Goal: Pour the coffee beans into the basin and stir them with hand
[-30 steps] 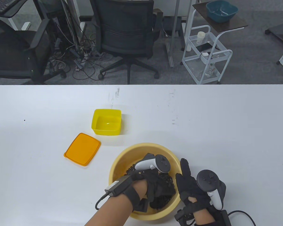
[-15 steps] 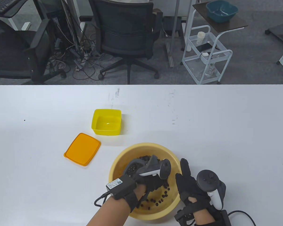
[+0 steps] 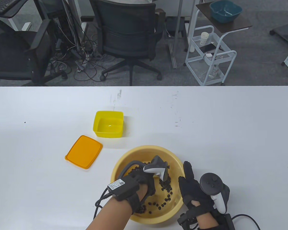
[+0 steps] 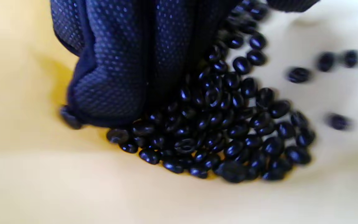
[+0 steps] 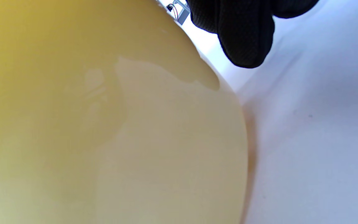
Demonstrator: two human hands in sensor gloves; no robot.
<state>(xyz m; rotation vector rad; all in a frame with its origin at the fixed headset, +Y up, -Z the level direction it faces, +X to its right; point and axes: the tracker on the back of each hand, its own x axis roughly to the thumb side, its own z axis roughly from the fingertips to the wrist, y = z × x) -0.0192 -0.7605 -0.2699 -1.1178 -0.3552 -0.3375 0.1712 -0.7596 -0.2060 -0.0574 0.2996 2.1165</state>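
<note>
The pale yellow basin (image 3: 144,149) stands near the table's front edge. Dark coffee beans (image 3: 165,188) lie scattered over its floor. My left hand (image 3: 146,184) is down inside the basin, and the tracker on its back hides the fingers from above. In the left wrist view its gloved fingers (image 4: 113,77) stand close together and push against a heap of beans (image 4: 228,133) on the basin floor (image 4: 42,186). My right hand (image 3: 190,185) lies flat, fingers straight, against the basin's outer right wall (image 5: 104,124), with one fingertip (image 5: 244,37) showing there.
An empty yellow box (image 3: 108,123) and its orange lid (image 3: 83,152) lie on the white table (image 3: 230,131), left of and behind the basin. Office chairs and a white cart (image 3: 210,57) stand beyond the far edge.
My left hand has swept through the basin from its right side towards the left, leaving beans strewn over the right part of the floor. The right hand has stayed put.
</note>
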